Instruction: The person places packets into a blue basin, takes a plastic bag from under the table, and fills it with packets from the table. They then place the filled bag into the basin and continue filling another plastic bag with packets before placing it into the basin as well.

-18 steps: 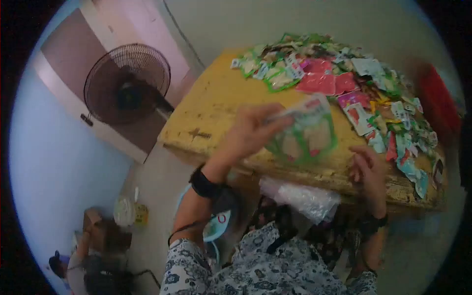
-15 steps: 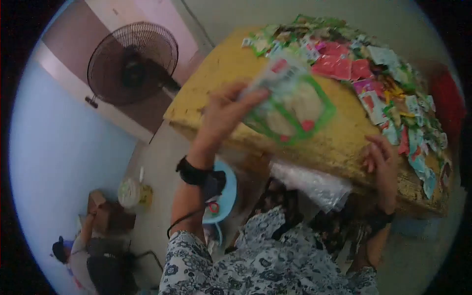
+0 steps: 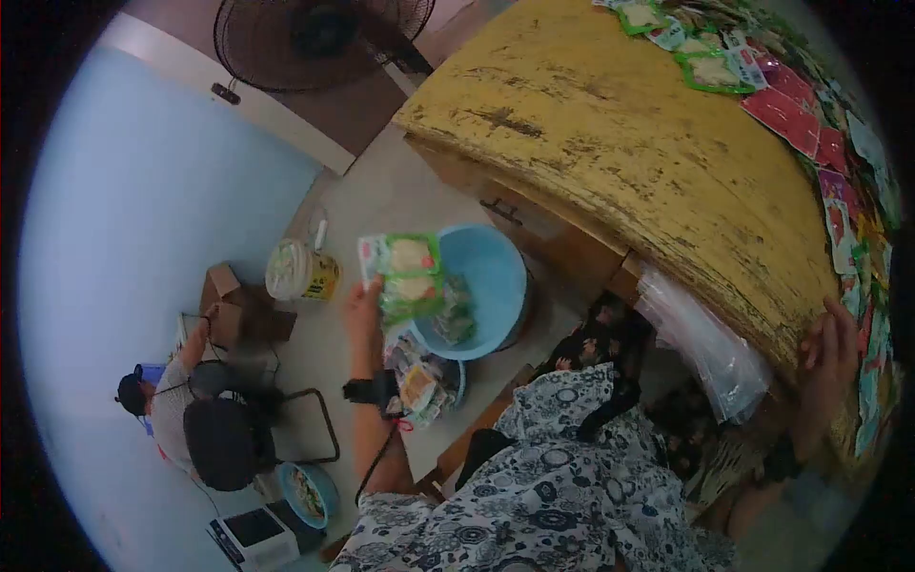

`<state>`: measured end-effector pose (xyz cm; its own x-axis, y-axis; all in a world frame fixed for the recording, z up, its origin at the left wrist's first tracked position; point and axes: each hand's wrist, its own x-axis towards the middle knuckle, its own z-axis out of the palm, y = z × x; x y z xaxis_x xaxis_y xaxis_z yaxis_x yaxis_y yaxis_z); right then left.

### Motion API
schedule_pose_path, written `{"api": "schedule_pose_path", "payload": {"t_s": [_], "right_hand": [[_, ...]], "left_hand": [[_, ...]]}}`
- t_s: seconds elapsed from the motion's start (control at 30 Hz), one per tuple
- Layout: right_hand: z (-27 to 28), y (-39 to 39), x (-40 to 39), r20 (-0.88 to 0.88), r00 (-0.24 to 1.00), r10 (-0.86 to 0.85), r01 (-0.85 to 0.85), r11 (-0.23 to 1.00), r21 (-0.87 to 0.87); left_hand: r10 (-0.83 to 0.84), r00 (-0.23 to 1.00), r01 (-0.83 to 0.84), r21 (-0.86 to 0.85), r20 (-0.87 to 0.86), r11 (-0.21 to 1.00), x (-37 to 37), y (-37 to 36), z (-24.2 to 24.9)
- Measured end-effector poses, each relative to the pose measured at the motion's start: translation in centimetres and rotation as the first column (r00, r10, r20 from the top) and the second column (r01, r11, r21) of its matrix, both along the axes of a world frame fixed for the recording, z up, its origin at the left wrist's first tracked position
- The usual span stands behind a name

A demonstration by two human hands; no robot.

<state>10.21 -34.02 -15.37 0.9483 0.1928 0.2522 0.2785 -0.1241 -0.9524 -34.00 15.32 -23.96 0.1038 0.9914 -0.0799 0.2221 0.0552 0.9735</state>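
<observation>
My left hand (image 3: 363, 310) is lowered beside the table and grips a green-bordered snack packet (image 3: 411, 276), holding it over a blue plastic basin (image 3: 489, 286) on the floor. The basin has a few packets inside. A second basin (image 3: 431, 385) full of packets sits just below it. My right hand (image 3: 827, 355) rests on the front edge of the worn yellow table (image 3: 610, 133), fingers slightly curled, holding nothing. A spread of colourful packets (image 3: 810, 124) lies along the table's far right side.
A clear plastic bag (image 3: 707, 341) hangs from the table edge by my lap. A black standing fan (image 3: 315, 38) stands at the top. Another person (image 3: 181, 405) sits on the floor at the left near a cardboard box (image 3: 229, 300), a bucket (image 3: 300, 272) and a scale (image 3: 255, 534).
My left hand has swung the green packet from above the table down to the left, over the blue basin. My view has tilted down. The right hand has stayed on the table edge.
</observation>
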Motion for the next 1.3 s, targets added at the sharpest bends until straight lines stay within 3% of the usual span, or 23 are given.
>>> {"api": "schedule_pose_path", "payload": {"t_s": [0.03,0.1,0.2,0.27,0.3,0.33,0.37,0.4,0.43,0.47,0.53,0.67,0.73,0.87,0.93,1.03,1.13,1.23,1.27,1.3], "right_hand": [[0.1,-0.1,-0.1,0.011,1.000,0.004,-0.003,0.998,-0.062],[1.0,-0.4,-0.4,-0.041,0.999,0.014,-0.021,0.987,-0.159],[-0.4,-3.0,1.3,0.110,0.991,0.070,-0.018,0.911,-0.412],[-0.5,-3.0,1.6,0.155,0.986,0.057,0.021,0.889,-0.458],[0.3,-2.3,0.9,0.096,0.995,0.007,0.032,0.914,-0.404],[0.4,-1.9,0.7,0.183,0.983,0.013,0.070,0.896,-0.439],[0.5,-1.5,0.5,0.271,0.963,0.018,0.115,0.875,-0.470],[-0.1,-1.7,1.1,0.477,0.872,0.112,0.205,0.800,-0.563],[0.1,-1.4,1.0,0.473,0.874,0.113,0.188,0.818,-0.544],[0.2,-1.1,0.8,0.468,0.876,0.115,0.171,0.834,-0.525],[1.7,0.0,-0.1,0.000,1.000,0.001,-0.001,0.983,-0.182],[1.8,1.1,-0.7,0.210,0.974,-0.082,0.148,0.935,-0.322],[2.2,1.8,-1.1,0.288,0.950,-0.122,0.237,0.883,-0.405],[2.1,-1.0,0.8,0.079,0.987,-0.138,0.158,0.903,-0.399],[2.1,-0.9,1.1,0.110,0.990,-0.087,0.123,0.919,-0.376],[2.1,2.0,-0.7,0.070,0.959,-0.274,0.283,0.926,-0.249],[1.4,-0.5,1.1,0.048,0.984,-0.170,0.177,0.956,-0.233],[1.6,-1.4,1.3,-0.016,0.994,-0.107,0.099,0.964,-0.245],[1.6,-1.3,1.2,0.026,0.990,-0.138,0.139,0.948,-0.287],[1.7,-1.0,0.9,0.070,0.983,-0.167,0.181,0.926,-0.330]], "left_hand": [[0.060,0.997,-0.065,-0.120,-0.039,0.991,-0.2,-0.4,-2.4],[0.040,0.999,-0.040,-0.033,-0.020,0.999,-1.5,0.3,-10.6],[0.074,0.971,-0.068,0.032,-0.229,0.997,-0.6,0.5,-18.0],[0.031,0.993,-0.016,-0.136,0.113,0.991,-0.7,1.9,-22.4],[0.053,0.998,-0.055,-0.080,-0.027,0.995,-0.4,2.4,-24.4],[0.087,0.982,-0.093,-0.024,-0.168,0.995,0.0,2.9,-26.5],[0.089,0.992,-0.093,-0.046,-0.086,0.995,1.0,2.8,-26.7],[0.094,0.996,-0.095,-0.069,-0.007,0.993,1.8,3.0,-26.8],[0.101,0.992,-0.094,-0.092,0.074,0.991,2.1,3.4,-27.5],[0.074,0.997,-0.075,-0.048,-0.003,0.996,2.3,4.0,-28.3],[0.027,0.987,-0.022,0.038,-0.158,0.999,2.1,5.9,-31.2],[-0.035,0.907,0.078,0.086,-0.421,0.993,2.0,7.4,-33.9],[-0.045,0.842,0.125,0.113,-0.537,0.986,0.0,8.6,-40.3],[-0.050,0.782,0.156,0.118,-0.621,0.981,2.1,6.6,-33.6],[-0.056,0.744,0.122,0.052,-0.665,0.991,3.3,5.4,-29.4],[0.143,0.743,-0.002,0.212,-0.653,0.977,2.4,3.3,-24.7],[0.357,0.681,-0.059,0.438,-0.639,0.897,-3.2,1.7,-24.7],[0.470,0.479,-0.028,0.522,-0.742,0.853,-8.5,-0.5,-26.6],[0.088,0.517,0.204,0.223,-0.851,0.953,-10.1,-1.0,-26.3],[-0.309,0.459,0.430,-0.096,-0.833,0.898,-11.5,-1.5,-25.3]]}}
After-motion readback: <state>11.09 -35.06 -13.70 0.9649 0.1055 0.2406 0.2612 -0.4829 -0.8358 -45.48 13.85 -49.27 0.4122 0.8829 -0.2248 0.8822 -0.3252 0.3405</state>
